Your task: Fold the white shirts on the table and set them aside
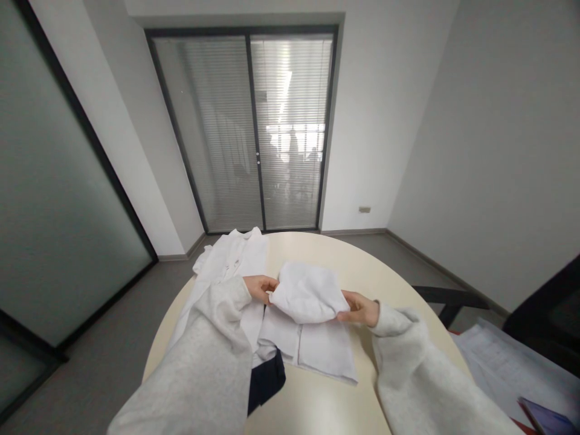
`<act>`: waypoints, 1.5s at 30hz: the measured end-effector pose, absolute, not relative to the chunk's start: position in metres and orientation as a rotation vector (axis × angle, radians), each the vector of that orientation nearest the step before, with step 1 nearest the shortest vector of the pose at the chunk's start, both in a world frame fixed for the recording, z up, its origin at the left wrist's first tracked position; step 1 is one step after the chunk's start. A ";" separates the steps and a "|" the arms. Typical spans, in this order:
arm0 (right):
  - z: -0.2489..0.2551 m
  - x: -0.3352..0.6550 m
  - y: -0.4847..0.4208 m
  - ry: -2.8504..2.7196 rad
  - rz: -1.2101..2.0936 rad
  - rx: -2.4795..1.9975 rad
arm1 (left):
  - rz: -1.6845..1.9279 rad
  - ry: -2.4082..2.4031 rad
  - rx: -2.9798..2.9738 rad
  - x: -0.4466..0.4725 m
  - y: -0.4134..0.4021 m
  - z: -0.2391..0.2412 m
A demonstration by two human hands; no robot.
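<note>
Folded white cloth (309,294): located mid-surface, lying over a flat white piece (327,350); whether the two are one garment cannot be determined. Left hand (261,288): thumb and fingers pinched on the cloth's left edge. Right hand (361,309): fingers curled, gripping its right corner.

Adjacent items: a white buttoned shirt (232,257) lies along the left side of the round surface (362,266), close beside the left hand. Navy cloth (268,380) sits at the near side, below the flat piece. Obstruction: the grey left sleeve (203,350) covers part of both shirt and navy cloth.

Right of the surface: black chair (550,320), with papers (502,356) and a dark-edged flat object (548,417) near it. Beyond: framed glass panels (217,133) with blinds.
</note>
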State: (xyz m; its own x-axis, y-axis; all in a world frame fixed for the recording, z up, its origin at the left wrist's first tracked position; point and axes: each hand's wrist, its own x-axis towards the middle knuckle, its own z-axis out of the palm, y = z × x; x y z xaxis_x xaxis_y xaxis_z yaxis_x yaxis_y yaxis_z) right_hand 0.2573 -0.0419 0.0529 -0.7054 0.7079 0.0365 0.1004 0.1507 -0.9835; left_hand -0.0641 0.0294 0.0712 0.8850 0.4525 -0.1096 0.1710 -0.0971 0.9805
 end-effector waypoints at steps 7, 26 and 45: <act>0.060 0.262 -0.058 -1.975 1.991 -0.547 | -0.117 0.428 1.606 -0.061 0.018 0.081; 0.066 0.217 -0.067 -2.426 0.531 -1.090 | -0.192 0.743 1.849 -0.020 -0.009 0.106; -0.004 0.207 -0.033 -2.544 -0.111 -1.342 | -0.433 0.941 1.826 -0.014 0.006 0.064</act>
